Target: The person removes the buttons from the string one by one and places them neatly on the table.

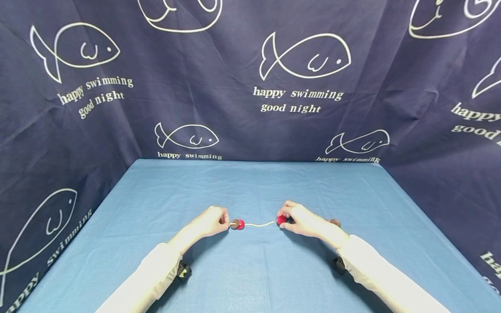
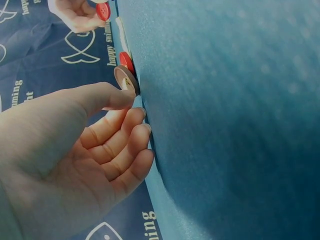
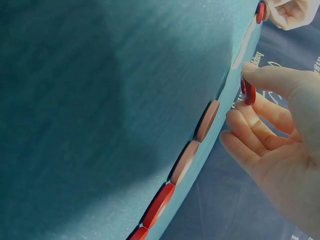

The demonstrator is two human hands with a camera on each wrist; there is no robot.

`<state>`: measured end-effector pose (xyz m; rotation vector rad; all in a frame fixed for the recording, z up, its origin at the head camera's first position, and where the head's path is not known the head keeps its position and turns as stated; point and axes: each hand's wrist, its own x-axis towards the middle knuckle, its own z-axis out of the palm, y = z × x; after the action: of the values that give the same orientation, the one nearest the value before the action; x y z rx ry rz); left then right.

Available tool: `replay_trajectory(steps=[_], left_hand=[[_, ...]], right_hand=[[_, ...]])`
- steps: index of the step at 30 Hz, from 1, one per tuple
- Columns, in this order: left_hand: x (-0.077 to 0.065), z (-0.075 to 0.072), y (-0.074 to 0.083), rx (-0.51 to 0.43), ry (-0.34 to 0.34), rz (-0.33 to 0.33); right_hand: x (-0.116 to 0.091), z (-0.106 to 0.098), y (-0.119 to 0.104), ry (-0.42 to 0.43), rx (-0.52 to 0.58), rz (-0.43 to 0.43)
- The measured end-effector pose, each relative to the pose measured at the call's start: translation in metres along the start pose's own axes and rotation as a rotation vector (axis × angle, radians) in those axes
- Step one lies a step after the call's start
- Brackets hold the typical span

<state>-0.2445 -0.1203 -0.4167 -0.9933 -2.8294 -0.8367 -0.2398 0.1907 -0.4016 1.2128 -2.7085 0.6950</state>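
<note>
A white string (image 1: 259, 225) runs across the blue cloth between my hands, with a brown button (image 1: 234, 224) and a red button (image 1: 240, 224) threaded on it. My left hand (image 1: 214, 221) pinches the string at its left end, its thumb right at the brown button in the left wrist view. Between thumb and fingers of my right hand (image 1: 299, 219) is another red button (image 3: 248, 92), held up on edge. The string's loose right end lies just left of this button. In the right wrist view the other fingers of that hand are loosely bent.
Beyond the right hand, several buttons lie flat in a row on the cloth, among them a brown button (image 3: 208, 121), a second brown one and a red button (image 3: 159, 206). Dark fish-print curtains (image 1: 242, 108) stand behind and beside the blue table (image 1: 250, 187).
</note>
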Motion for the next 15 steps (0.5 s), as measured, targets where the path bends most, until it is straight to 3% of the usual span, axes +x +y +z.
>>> replay_trajectory(steps=[15], left_hand=[[-0.0001, -0.0017, 0.0022, 0.008, -0.006, 0.002]], right_hand=[[-0.0044, -0.0040, 0.0035, 0.049, 0.062, -0.008]])
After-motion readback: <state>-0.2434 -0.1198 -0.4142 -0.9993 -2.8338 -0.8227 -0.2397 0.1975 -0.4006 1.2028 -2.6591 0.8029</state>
